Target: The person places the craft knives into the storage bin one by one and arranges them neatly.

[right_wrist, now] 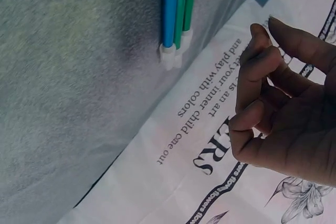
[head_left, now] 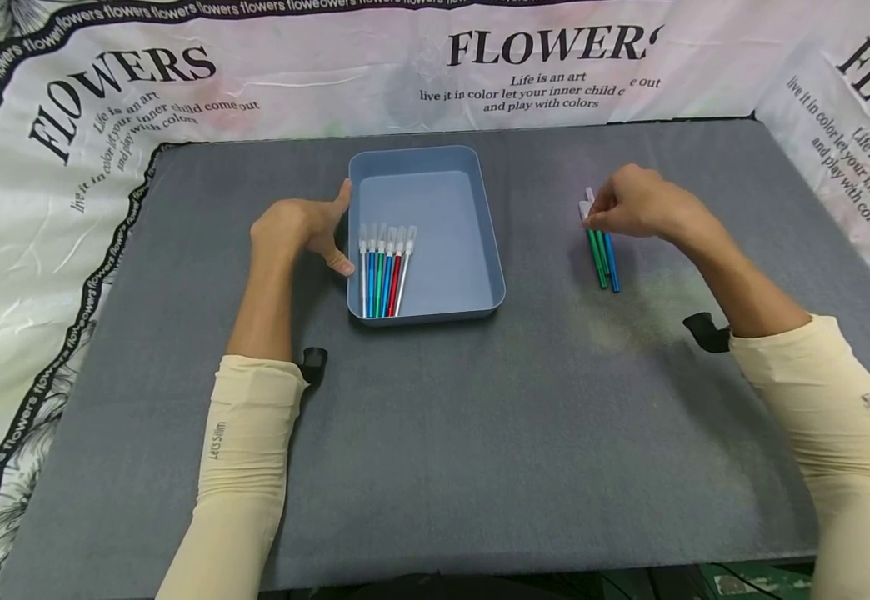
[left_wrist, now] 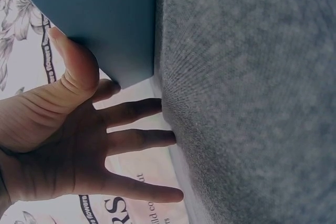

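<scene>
A blue-grey tray (head_left: 442, 242) lies on the table, with several capped pens (head_left: 386, 275) side by side near its left wall. My left hand (head_left: 303, 229) is at the tray's left side, the thumb by the wall and the fingers spread and straight in the left wrist view. Over on the right, my right hand (head_left: 637, 204) is above two green pens (head_left: 597, 258) and a blue pen (head_left: 612, 267), overlapping their capped ends in the head view. The right wrist view shows its fingers (right_wrist: 257, 72) loosely bent, holding nothing, apart from the pens' whitish caps (right_wrist: 170, 56).
A grey cloth (head_left: 435, 433) covers the table. Printed white sheeting (head_left: 330, 92) with black lettering runs along the back and both sides. Dark straps (head_left: 313, 365) show at the ends of the cream sleeves (head_left: 243, 442).
</scene>
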`<action>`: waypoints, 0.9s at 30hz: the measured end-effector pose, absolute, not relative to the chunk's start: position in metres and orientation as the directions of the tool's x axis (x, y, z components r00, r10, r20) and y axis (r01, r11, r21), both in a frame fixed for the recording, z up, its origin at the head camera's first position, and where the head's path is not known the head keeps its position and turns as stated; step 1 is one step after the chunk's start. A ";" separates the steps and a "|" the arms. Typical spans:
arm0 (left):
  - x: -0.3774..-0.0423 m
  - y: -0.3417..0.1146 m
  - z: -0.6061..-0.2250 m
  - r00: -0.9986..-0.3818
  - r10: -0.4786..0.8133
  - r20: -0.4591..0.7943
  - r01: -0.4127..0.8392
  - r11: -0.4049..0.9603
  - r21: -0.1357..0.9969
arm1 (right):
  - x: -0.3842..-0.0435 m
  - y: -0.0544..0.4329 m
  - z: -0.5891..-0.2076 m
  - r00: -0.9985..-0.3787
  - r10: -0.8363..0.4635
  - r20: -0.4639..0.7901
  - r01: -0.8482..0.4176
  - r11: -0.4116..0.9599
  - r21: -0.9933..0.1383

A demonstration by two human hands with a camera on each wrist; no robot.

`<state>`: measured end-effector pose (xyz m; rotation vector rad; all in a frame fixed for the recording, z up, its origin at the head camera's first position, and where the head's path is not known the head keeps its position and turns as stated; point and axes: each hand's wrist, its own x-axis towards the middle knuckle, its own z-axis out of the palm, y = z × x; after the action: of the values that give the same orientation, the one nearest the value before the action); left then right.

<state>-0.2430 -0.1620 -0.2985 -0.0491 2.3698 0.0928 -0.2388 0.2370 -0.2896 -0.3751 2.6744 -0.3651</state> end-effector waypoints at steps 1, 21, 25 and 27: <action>-0.243 -0.162 -0.298 -0.717 -0.008 -0.697 -0.063 0.997 0.054 | -0.239 0.238 -0.290 -0.879 -0.306 -0.367 -0.197 0.932 -0.305; -0.244 -0.160 -0.298 -0.708 -0.007 -0.706 -0.052 0.998 0.042 | -0.241 0.245 -0.315 -0.866 -0.240 -0.438 -0.142 0.959 -0.243; -0.244 -0.160 -0.298 -0.711 -0.002 -0.703 -0.043 0.998 0.042 | -0.244 0.244 -0.316 -0.868 -0.238 -0.437 -0.143 0.961 -0.238; -0.244 -0.160 -0.298 -0.711 -0.006 -0.703 -0.048 0.998 0.041 | -0.245 0.244 -0.316 -0.867 -0.236 -0.440 -0.145 0.962 -0.230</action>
<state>-0.2441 -0.1601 -0.2983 -0.0374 2.3616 0.0717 -0.2455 0.2437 -0.3165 -0.2717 2.6333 -0.2598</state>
